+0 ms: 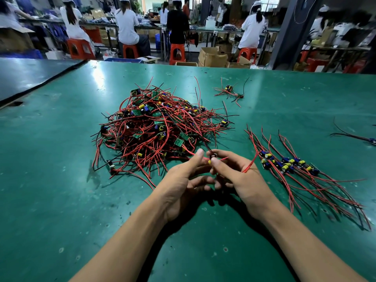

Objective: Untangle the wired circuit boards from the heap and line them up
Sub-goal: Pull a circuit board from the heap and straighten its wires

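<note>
A heap of small green circuit boards [156,127] with tangled red and black wires lies in the middle of the green table. Just in front of it my left hand [183,180] and my right hand [240,176] meet. Together they pinch one small wired board [211,159], whose red and black wires still run up into the heap. A red wire end sticks out past my right hand's fingers. On the right lies a row of lined-up boards [289,163], their wires trailing toward me.
A small loose bunch of wired boards [230,90] lies at the back right of the green table [61,200]. Another board with black wires [366,139] sits at the right edge. Beyond the table, people sit on red stools at benches, with cardboard boxes.
</note>
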The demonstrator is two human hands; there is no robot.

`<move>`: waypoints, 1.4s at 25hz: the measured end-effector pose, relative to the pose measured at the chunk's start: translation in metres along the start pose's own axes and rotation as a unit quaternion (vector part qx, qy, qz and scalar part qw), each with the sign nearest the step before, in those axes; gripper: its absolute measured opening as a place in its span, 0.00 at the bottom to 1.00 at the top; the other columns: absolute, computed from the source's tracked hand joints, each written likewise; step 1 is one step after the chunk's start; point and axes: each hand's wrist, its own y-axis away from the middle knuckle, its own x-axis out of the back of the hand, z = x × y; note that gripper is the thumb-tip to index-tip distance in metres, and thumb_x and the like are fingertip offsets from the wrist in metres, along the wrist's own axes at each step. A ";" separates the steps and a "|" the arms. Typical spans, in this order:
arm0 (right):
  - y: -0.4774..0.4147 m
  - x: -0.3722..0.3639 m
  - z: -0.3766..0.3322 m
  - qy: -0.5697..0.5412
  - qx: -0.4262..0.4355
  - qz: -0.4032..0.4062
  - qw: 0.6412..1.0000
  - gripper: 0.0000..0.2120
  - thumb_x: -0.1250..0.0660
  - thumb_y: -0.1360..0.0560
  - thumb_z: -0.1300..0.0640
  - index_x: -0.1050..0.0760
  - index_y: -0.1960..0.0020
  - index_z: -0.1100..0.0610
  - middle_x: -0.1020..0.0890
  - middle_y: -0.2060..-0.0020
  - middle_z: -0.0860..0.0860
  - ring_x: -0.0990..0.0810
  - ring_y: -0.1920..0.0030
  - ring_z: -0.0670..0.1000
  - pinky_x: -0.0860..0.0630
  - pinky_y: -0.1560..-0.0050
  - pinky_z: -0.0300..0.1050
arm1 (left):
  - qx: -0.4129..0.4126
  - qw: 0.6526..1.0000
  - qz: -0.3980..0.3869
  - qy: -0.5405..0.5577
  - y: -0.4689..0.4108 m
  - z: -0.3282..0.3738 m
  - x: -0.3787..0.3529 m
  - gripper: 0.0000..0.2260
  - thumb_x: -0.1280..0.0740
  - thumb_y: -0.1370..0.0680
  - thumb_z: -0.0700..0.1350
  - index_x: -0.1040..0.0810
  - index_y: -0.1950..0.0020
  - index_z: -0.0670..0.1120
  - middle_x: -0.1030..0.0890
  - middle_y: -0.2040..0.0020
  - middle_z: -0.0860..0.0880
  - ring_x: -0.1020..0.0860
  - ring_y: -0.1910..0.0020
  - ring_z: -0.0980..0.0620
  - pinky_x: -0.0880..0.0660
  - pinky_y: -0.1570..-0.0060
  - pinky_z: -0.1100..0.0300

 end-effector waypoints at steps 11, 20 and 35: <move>-0.009 0.020 -0.006 -0.124 -0.104 0.006 0.987 0.08 0.30 0.28 0.48 0.20 0.56 0.53 0.23 0.65 0.50 0.29 0.72 0.47 0.29 0.72 0.39 | -0.037 0.992 0.001 0.117 -0.002 0.016 0.016 0.16 0.37 0.20 0.46 0.25 0.32 0.45 0.17 0.41 0.49 0.17 0.62 0.53 0.22 0.66 0.63; -0.008 0.030 -0.007 -0.126 -0.087 -0.036 0.988 0.05 0.30 0.26 0.50 0.21 0.58 0.51 0.26 0.66 0.49 0.32 0.71 0.46 0.31 0.70 0.39 | -0.022 0.987 0.011 0.159 -0.002 0.019 0.019 0.24 0.32 0.25 0.43 0.28 0.29 0.41 0.17 0.58 0.50 0.24 0.70 0.56 0.27 0.71 0.65; 0.002 0.027 -0.013 -0.174 -0.203 -0.188 0.945 0.15 0.27 0.31 0.58 0.17 0.45 0.54 0.19 0.63 0.51 0.26 0.76 0.44 0.30 0.78 0.36 | -0.116 0.987 0.071 -0.084 0.005 0.000 -0.002 0.09 0.28 0.27 0.40 0.21 0.48 0.40 0.22 0.60 0.41 0.25 0.76 0.52 0.27 0.76 0.64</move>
